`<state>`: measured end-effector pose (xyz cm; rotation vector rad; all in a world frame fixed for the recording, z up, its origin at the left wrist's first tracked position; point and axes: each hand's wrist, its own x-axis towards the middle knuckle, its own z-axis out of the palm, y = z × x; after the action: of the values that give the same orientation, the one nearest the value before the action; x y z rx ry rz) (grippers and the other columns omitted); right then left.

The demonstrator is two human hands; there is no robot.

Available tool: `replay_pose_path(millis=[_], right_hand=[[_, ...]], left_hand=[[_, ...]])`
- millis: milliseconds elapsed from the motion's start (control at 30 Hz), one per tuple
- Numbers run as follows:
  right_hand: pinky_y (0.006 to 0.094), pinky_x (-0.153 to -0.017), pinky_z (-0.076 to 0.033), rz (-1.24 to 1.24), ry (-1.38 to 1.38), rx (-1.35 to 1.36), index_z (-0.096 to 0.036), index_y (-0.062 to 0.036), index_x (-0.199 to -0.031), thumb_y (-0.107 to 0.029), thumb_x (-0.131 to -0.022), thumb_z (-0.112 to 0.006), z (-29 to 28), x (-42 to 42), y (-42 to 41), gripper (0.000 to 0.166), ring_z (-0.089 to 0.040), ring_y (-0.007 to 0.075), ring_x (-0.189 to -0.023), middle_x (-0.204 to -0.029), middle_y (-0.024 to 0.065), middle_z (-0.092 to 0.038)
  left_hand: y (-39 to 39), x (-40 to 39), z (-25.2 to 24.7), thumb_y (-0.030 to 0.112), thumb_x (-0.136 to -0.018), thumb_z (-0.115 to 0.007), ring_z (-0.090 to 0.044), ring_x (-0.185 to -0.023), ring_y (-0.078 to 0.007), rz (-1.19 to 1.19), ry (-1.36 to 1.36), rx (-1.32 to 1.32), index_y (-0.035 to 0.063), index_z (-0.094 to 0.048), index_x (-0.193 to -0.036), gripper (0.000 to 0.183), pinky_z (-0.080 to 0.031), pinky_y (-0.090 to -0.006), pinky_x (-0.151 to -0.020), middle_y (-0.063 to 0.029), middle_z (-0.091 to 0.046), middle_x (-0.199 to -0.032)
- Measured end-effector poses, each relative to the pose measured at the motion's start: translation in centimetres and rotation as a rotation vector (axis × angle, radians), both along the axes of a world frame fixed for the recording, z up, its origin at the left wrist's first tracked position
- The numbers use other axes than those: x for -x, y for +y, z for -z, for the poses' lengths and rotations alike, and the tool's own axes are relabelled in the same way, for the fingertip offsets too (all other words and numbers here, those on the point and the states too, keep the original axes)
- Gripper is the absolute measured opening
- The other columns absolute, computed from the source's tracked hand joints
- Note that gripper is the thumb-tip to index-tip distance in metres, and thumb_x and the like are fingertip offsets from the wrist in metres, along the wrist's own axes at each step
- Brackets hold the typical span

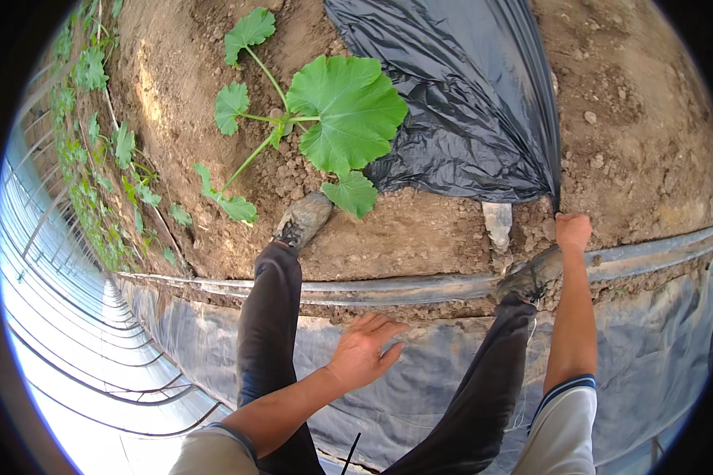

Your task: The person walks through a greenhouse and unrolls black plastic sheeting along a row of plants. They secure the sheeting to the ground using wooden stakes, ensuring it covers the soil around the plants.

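My right hand [573,230] is closed on the gathered corner of a black plastic mulch film [469,101], which stretches away over the soil in wrinkled folds. My left hand [368,347] hangs between my legs with thumb and fingers apart, holding nothing. A squash-like plant with broad green leaves [350,113] grows to the left of the film; its largest leaf reaches the film's edge. Below the film's near edge, a short pale strip of material [498,225] lies on the soil, its upper end meeting the film.
A flattened grey hose or plastic strip [392,288] crosses under my right shoe [532,276]. My left shoe [304,219] stands on soil close to the plant. Behind lies a dark plastic sheet [641,356]. Rows of leafy plants [83,196] and the greenhouse's curved frame [95,380] are at left.
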<state>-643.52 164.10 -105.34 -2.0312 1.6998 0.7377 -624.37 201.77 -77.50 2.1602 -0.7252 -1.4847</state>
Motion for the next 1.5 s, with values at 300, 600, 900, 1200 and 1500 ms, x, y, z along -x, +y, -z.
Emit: replay_pose_path(millis=[300,600,900,1200,1500], right_hand=[[0.0497,-0.078,-0.056,-0.335,0.021,0.055,-0.075,0.0042,-0.082,-0.024,-0.086,-0.075,1.7,1.7,-1.4,0.028,-0.072,0.0419,-0.087,-0.088,0.0262,-0.072],[0.0542,-0.077,-0.054,-0.502,0.086,-0.055,-0.073,0.0046,-0.087,-0.046,-0.095,-0.064,-3.6,-0.1,1.2,0.052,-0.069,0.0455,-0.083,-0.088,0.0248,-0.072],[0.0355,-0.045,-0.047,0.598,0.024,-0.160,-0.067,-0.0001,-0.072,-0.016,-0.091,-0.062,-37.6,13.1,17.1,0.026,-0.061,0.0192,-0.050,-0.060,0.0087,-0.064],[0.0236,-0.053,-0.049,0.722,-0.501,-0.420,-0.069,0.0008,-0.101,-0.012,-0.099,-0.067,-36.0,-5.8,29.2,0.013,-0.061,0.0101,-0.063,-0.081,0.0049,-0.068],[0.0251,-0.059,-0.051,0.917,-0.711,-0.675,-0.071,0.0005,-0.101,-0.015,-0.099,-0.068,-27.5,-10.2,41.3,0.016,-0.060,0.0089,-0.066,-0.081,0.0043,-0.069]], left_hand=[[-1.2,0.1,0.6,0.017,-0.086,-0.071,-0.059,-0.107,-0.0306,-0.031,-0.006,0.073,0.0063,-0.067,-0.118,0.034,-0.046,-0.0428,-0.097,-0.0097,-0.065,-0.109],[-0.3,-3.4,-1.5,0.020,-0.088,-0.070,-0.057,-0.110,-0.0312,-0.082,-0.032,0.095,0.0073,-0.064,-0.119,0.033,-0.044,-0.0442,-0.098,-0.0106,-0.063,-0.108],[2.2,-14.6,-4.7,0.014,-0.090,-0.070,-0.068,-0.094,-0.0360,-0.441,-0.054,0.283,0.0078,-0.069,-0.111,0.022,-0.053,-0.0460,-0.087,-0.0162,-0.070,-0.099],[31.0,-29.6,-5.5,0.014,-0.096,-0.070,-0.068,-0.094,-0.0149,-0.639,-0.032,-0.074,0.0038,-0.071,-0.117,0.023,-0.055,-0.0314,-0.085,-0.0088,-0.074,-0.104],[62.7,-31.9,-35.2,0.009,-0.090,-0.070,-0.070,-0.072,-0.0202,-0.453,-0.105,-0.977,-0.0010,-0.071,-0.097,0.012,-0.059,-0.0350,-0.067,-0.0095,-0.072,-0.079]])
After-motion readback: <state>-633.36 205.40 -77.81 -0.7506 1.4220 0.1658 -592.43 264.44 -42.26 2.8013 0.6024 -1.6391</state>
